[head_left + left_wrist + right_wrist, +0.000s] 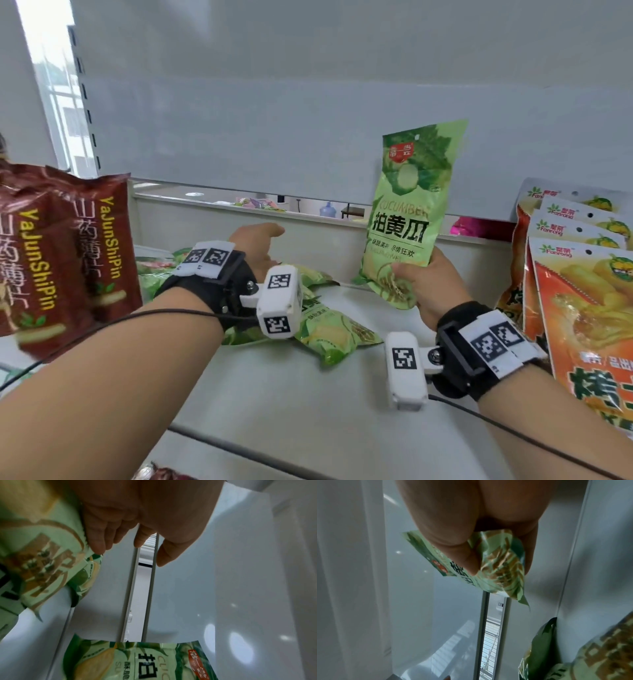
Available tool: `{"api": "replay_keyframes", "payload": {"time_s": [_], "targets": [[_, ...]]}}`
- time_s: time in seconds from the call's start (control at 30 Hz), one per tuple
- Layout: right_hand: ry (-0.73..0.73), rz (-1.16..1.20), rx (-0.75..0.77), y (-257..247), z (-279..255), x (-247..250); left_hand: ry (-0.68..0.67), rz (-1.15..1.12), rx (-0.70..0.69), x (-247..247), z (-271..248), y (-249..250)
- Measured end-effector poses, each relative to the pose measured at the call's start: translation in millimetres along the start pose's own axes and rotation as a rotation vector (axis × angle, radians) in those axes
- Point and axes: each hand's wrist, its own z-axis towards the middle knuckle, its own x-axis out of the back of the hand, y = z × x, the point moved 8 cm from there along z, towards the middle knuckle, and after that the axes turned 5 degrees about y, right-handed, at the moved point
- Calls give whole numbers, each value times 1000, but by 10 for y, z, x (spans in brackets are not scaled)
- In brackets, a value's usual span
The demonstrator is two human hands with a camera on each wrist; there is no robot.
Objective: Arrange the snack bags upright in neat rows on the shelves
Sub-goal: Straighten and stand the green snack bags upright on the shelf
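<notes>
Fingers (pixel 467 555) of the right hand (pixel 424 284) pinch the bottom of an upright "CUCUMBER 拍黄瓜" bag (pixel 407 212); left hand (pixel 257 246) hangs open over the shelf (pixel 274 394).

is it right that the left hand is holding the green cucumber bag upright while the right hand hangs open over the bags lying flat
Not quite: the hands are swapped. The head view shows the right hand holding the green cucumber bag upright, while the left hand hangs open over the flat bags.

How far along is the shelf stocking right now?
Done: orange bags and brown bags stand in rows. In hand: the right hand holds one cucumber bag upright. Left: several green bags lie flat near the open left hand.
</notes>
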Motion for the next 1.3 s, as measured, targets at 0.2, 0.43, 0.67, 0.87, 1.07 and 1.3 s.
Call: {"api": "replay_keyframes", "payload": {"time_s": [0.2, 0.43, 0.67, 0.87, 1.07, 1.3], "targets": [[23, -9, -28, 97, 110, -62, -45, 169, 7, -4, 53, -54], [40, 15, -30, 264, 137, -47, -78, 278, 43, -211, 121, -12], [49, 64, -55, 351, 153, 15, -163, 764, -147, -605, 170, 61], [85, 129, -57, 338, 182, 159, -318, 1379, -397, -1016, 205, -4], [128, 217, -126, 390, 181, 351, -275, 1615, -340, -1114, 458, -219], [119, 225, -179, 442, 150, 389, -250, 1842, -328, -1107, 758, -391]]}}
